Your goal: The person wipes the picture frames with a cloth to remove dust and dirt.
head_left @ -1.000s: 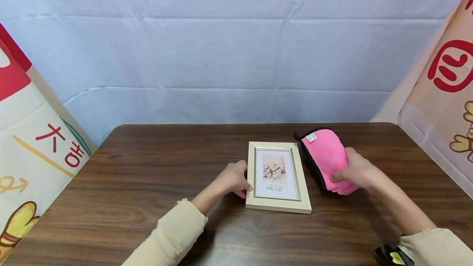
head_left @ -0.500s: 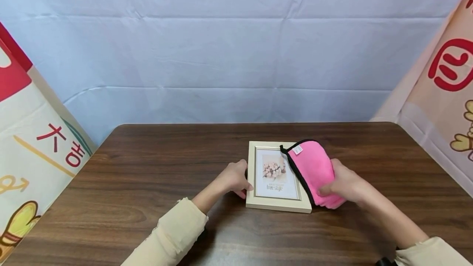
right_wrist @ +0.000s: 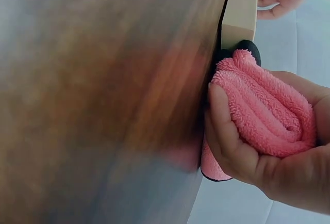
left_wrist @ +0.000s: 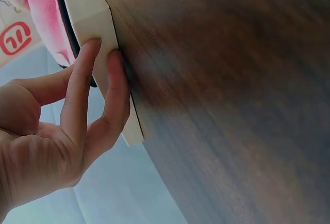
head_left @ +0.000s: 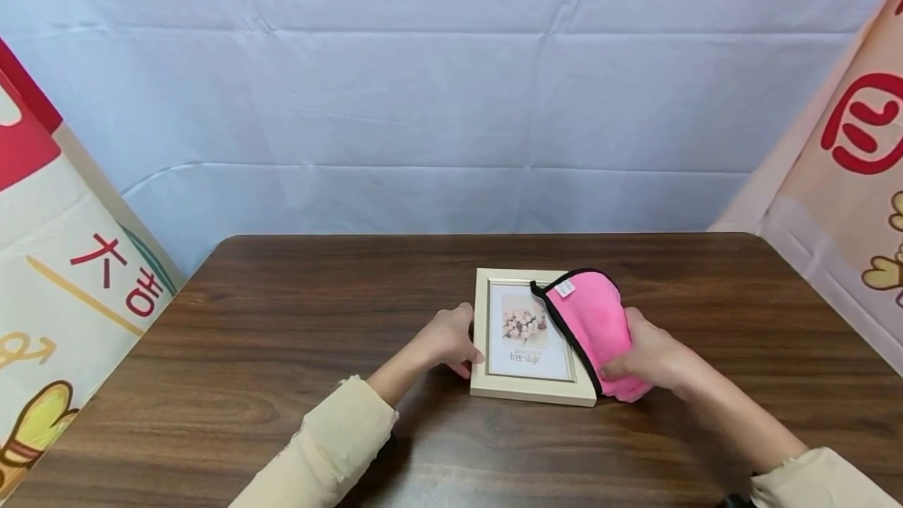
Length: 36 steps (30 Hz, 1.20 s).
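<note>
A cream picture frame (head_left: 533, 389) with a flower print lies face up on the table. My left hand (head_left: 449, 342) holds its left edge, the thumb on the front; in the left wrist view two fingertips (left_wrist: 92, 46) touch its side. A folded pink cloth (head_left: 591, 316) with black trim and a white label is gripped by my right hand (head_left: 652, 355). The cloth covers the frame's right border and part of the print's glass. In the right wrist view the fingers and thumb wrap round the cloth's rolled layers (right_wrist: 263, 108).
The dark wooden table (head_left: 282, 351) runs to a pale blue cloth backdrop (head_left: 423, 100). Printed hangings stand at the left side (head_left: 77, 257) and the right side (head_left: 839, 202).
My right hand has moved left and a little nearer with the pink cloth, from beside the frame onto its right part. The left hand and the picture frame have stayed in place.
</note>
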Tool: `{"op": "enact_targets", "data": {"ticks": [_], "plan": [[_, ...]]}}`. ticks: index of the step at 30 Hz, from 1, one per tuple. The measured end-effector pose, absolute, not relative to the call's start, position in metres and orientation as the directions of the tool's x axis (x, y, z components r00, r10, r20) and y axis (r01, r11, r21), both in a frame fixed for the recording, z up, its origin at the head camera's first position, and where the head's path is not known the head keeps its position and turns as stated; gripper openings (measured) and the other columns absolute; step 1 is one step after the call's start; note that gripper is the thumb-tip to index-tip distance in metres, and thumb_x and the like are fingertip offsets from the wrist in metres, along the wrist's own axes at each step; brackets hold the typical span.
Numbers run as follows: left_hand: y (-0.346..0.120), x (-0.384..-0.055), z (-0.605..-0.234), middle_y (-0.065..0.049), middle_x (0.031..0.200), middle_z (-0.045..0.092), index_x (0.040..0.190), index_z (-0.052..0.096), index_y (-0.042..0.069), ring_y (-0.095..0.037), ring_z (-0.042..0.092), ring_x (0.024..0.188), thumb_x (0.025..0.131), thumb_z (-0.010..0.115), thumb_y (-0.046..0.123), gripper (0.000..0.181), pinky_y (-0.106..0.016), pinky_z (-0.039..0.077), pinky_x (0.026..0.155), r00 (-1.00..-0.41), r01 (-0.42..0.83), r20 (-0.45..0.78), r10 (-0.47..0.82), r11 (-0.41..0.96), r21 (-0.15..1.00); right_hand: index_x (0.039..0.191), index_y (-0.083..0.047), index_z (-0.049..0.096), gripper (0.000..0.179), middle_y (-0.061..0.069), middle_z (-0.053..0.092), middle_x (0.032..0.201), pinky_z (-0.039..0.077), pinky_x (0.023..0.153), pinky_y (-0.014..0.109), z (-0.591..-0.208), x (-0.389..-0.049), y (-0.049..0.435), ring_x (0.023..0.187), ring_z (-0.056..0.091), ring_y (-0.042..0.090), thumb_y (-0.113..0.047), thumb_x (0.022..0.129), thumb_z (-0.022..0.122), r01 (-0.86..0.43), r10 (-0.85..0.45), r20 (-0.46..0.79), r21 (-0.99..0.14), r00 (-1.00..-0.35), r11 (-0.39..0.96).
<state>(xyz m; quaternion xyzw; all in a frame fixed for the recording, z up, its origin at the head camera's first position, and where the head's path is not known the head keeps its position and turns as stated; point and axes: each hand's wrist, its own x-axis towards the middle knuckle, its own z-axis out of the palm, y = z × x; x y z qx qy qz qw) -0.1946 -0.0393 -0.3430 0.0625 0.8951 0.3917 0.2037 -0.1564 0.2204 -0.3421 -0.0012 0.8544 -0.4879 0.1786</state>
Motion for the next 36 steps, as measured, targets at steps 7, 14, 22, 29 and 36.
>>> {"op": "enact_targets", "data": {"ticks": [7,14,22,29,36], "plan": [[-0.038,-0.194,-0.343,-0.029,0.097,0.051,0.103,0.046,-0.005,-0.025,0.062,0.049,0.070,0.071,-0.012,0.042,-0.026,0.052,0.043,-0.911,-0.053,-0.313,0.270,0.674,0.736,0.119,0.011,0.016,0.074,0.023,0.048,0.084,0.054,0.049,0.043,-0.340,-0.173,0.221,0.054,0.062,0.028,0.006,0.068,0.069,0.188,-0.195,-0.324,-0.842,-0.926,0.506],[-0.036,-0.195,-0.344,-0.031,0.101,0.050,0.106,0.046,-0.005,-0.025,0.061,0.048,0.070,0.071,-0.013,0.045,-0.026,0.052,0.043,-0.910,-0.056,-0.313,0.272,0.668,0.742,0.115,0.009,0.018,0.067,0.023,0.051,0.082,0.055,0.051,0.043,-0.338,-0.198,0.224,0.055,0.063,0.030,0.007,0.070,0.067,0.212,-0.196,-0.349,-0.838,-0.916,0.502],[-0.037,-0.195,-0.344,-0.031,0.099,0.052,0.108,0.044,-0.006,-0.024,0.061,0.047,0.071,0.071,-0.011,0.046,-0.027,0.052,0.043,-0.909,-0.026,-0.307,0.281,0.698,0.716,0.114,0.008,0.019,0.065,0.023,0.053,0.080,0.055,0.052,0.043,-0.336,-0.218,0.227,0.056,0.063,0.031,0.005,0.070,0.067,0.205,-0.198,-0.348,-0.832,-0.916,0.516],[-0.037,-0.195,-0.344,-0.032,0.101,0.052,0.112,0.043,-0.007,-0.023,0.061,0.048,0.072,0.071,-0.010,0.050,-0.027,0.053,0.044,-0.909,-0.022,-0.307,0.281,0.704,0.710,0.118,0.009,0.015,0.069,0.021,0.054,0.077,0.055,0.052,0.041,-0.336,-0.222,0.224,0.055,0.063,0.029,0.004,0.071,0.066,0.217,-0.197,-0.362,-0.827,-0.911,0.519],[-0.038,-0.195,-0.346,-0.031,0.097,0.052,0.108,0.042,-0.006,-0.025,0.062,0.049,0.072,0.070,-0.012,0.046,-0.028,0.053,0.044,-0.906,-0.032,-0.313,0.285,0.691,0.723,0.121,0.006,0.012,0.072,0.021,0.058,0.071,0.055,0.052,0.042,-0.338,-0.209,0.223,0.053,0.062,0.027,0.002,0.072,0.065,0.236,-0.206,-0.386,-0.825,-0.899,0.514]]}}
